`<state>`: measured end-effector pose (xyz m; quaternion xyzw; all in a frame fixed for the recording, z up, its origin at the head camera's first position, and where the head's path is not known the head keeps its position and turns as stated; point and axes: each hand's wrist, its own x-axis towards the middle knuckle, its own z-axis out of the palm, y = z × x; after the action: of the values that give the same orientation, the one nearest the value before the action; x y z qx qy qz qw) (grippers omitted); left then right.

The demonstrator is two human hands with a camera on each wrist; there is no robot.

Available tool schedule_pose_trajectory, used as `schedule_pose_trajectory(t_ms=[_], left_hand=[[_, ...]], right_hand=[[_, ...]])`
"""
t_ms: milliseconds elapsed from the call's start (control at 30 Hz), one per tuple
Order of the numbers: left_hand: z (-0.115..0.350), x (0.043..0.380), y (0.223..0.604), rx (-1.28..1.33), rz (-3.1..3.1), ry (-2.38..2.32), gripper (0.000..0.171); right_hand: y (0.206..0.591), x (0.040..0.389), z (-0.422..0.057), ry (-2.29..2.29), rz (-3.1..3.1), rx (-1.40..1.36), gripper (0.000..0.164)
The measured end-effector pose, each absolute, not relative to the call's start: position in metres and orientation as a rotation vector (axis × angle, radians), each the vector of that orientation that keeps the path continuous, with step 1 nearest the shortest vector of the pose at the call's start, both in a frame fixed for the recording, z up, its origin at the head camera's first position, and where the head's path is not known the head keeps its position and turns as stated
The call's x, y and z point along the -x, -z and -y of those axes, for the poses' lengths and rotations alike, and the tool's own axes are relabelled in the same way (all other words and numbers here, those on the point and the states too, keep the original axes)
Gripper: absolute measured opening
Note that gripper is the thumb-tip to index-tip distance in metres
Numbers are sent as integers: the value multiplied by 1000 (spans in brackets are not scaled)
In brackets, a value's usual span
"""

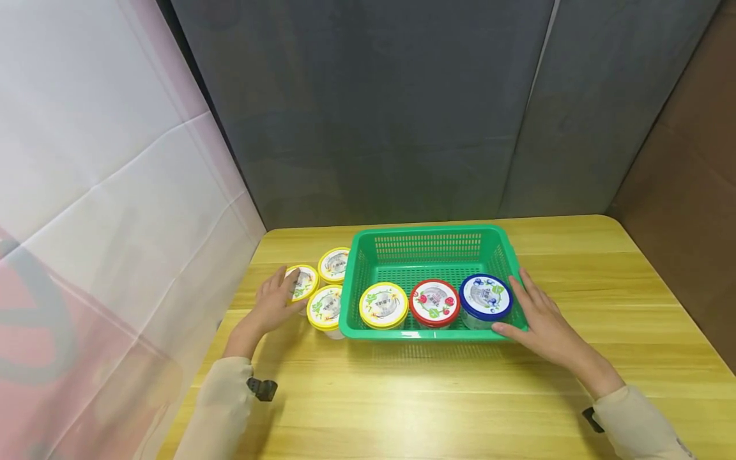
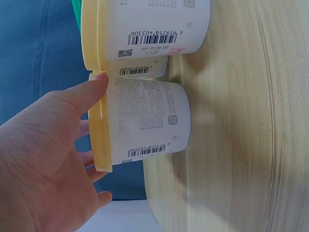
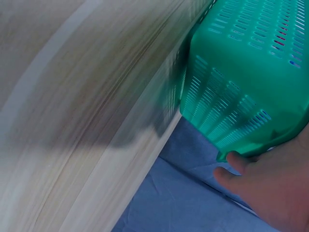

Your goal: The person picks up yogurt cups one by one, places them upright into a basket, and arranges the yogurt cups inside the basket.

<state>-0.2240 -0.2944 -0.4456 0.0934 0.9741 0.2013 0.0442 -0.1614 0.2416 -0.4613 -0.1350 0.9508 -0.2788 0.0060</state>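
My left hand (image 1: 273, 305) holds the lid of the outermost yellow-lidded tub (image 1: 305, 281), left of the basket. In the left wrist view its thumb lies on the near side of the yellow lid (image 2: 100, 130), with other fingers around the far side. Beside that tub stand two more, a front yellow-lidded tub (image 1: 326, 308) and a back yellow-lidded tub (image 1: 333, 265). My right hand (image 1: 546, 326) rests spread on the right front corner of the green basket (image 1: 425, 334), thumb over the front rim. In the right wrist view two fingertips (image 3: 226, 178) show at the rim.
Inside the basket's front row are a yellow-lidded tub (image 1: 384, 306), a red-lidded tub (image 1: 435, 304) and a blue-lidded tub (image 1: 486, 298). Everything stands on a wooden table (image 1: 414, 402). A grey screen (image 1: 374, 115) rises behind, a pale sheet (image 1: 126, 172) at the left.
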Motion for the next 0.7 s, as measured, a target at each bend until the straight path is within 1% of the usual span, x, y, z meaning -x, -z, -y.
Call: schedule_pose_trajectory(t_ms=[300,567,700], left_hand=[[297,225,444,-279,-3002,-702,77],[297,226,431,-337,-3079,-729,73],[297,229,425,-326,-3104,-733,72]], right_hand=[[461,161,-242,873,-2972,415,107],[460,161,-242,874,-2971,415,106],[461,161,-242,875,-2966,410,107]])
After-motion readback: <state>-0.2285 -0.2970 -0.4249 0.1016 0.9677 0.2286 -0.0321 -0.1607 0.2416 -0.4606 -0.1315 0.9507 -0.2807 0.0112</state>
